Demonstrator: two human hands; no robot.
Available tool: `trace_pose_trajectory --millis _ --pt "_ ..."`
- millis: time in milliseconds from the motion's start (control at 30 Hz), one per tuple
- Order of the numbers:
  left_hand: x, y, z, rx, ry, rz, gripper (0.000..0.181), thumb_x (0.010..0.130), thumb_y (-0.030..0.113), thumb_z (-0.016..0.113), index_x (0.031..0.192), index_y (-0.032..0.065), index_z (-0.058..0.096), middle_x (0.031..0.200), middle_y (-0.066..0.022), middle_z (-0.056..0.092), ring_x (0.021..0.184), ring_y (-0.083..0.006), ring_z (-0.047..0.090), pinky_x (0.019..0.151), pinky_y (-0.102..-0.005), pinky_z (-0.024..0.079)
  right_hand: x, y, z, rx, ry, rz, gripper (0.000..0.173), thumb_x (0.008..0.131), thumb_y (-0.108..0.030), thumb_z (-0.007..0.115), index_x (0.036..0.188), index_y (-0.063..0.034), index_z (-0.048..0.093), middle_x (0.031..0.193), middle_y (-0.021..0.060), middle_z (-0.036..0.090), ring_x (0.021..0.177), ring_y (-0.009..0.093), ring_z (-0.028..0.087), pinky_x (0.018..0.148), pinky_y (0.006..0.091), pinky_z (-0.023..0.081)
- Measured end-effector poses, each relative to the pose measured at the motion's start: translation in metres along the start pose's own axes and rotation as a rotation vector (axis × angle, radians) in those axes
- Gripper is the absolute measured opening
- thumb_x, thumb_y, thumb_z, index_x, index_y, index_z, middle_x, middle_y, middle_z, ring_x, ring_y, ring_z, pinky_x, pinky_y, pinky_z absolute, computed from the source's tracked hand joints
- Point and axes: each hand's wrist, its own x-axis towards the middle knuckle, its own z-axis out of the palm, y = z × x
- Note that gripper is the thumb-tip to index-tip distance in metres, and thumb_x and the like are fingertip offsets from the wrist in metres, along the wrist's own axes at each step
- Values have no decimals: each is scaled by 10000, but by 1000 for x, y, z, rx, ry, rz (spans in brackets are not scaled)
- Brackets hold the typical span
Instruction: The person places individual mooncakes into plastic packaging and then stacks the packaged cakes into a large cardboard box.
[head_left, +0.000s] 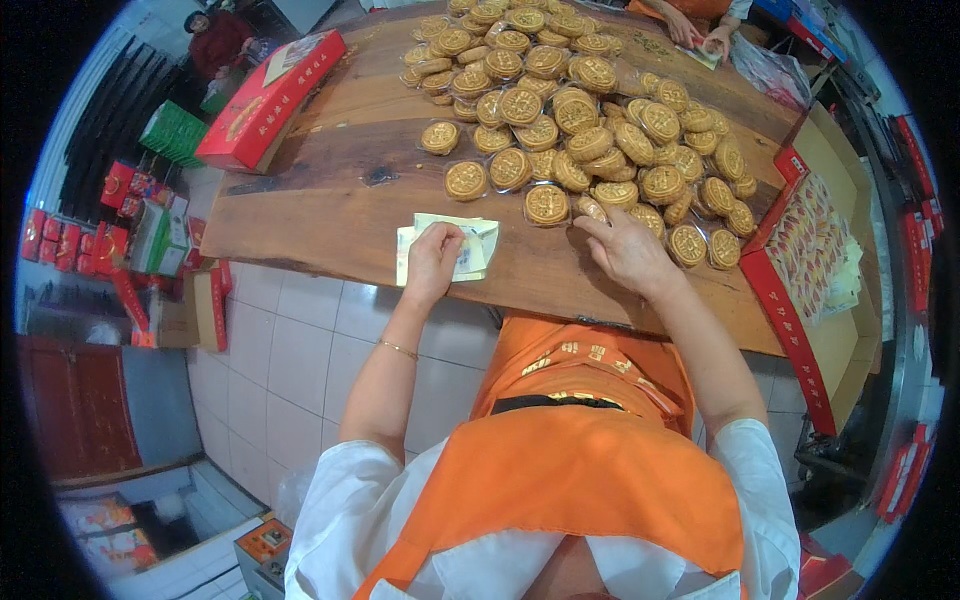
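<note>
A big heap of round golden mooncakes (520, 106), many in clear plastic wrapping, lies on the wooden table (330, 161). My right hand (628, 251) is at the heap's near edge, its thumb and fingers on a tilted wrapped mooncake (592, 208). My left hand (435, 259) rests over pale yellow-green printed paper wrappers (481, 238) near the table's front edge, its fingers curled; whether they pinch a sheet cannot be seen. One flat wrapped mooncake (547, 205) lies between my hands.
An open red carton (787, 330) at the right holds rows of wrapped packets (802, 240). A closed red box (271, 101) lies at the table's left. Across the table a co-worker's hands (701, 34) hold a paper wrapper; another person stands at the far left. Boxes (157, 240) are stacked beyond the left edge.
</note>
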Motion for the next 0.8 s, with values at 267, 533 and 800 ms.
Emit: trace_pose_trajectory --millis 267,533,800 --pt "-2 0 1 -59 34 -9 23 900 6 624 897 -15 613 802 -79 608 690 -137 588 645 -274 495 18 -57 27 513 368 76 558 902 -51 582 1434 -135 437 1272 280 574 1166 436 575 987 478 481" --pt "-6 -3 4 -148 67 -43 31 935 10 607 929 -15 626 868 -19 606 745 -57 582 665 -209 484 36 -94 78 731 264 420 560 884 -129 636 1368 -51 365 1209 304 602 1097 437 620 930 484 493" --pt "-8 10 7 -87 98 -48 46 901 -5 632 946 -17 634 875 -33 617 724 -67 580 656 -227 490 37 -105 78 721 298 278 492 876 -116 658 1304 -44 426 1098 257 658 1016 421 656 863 457 520"
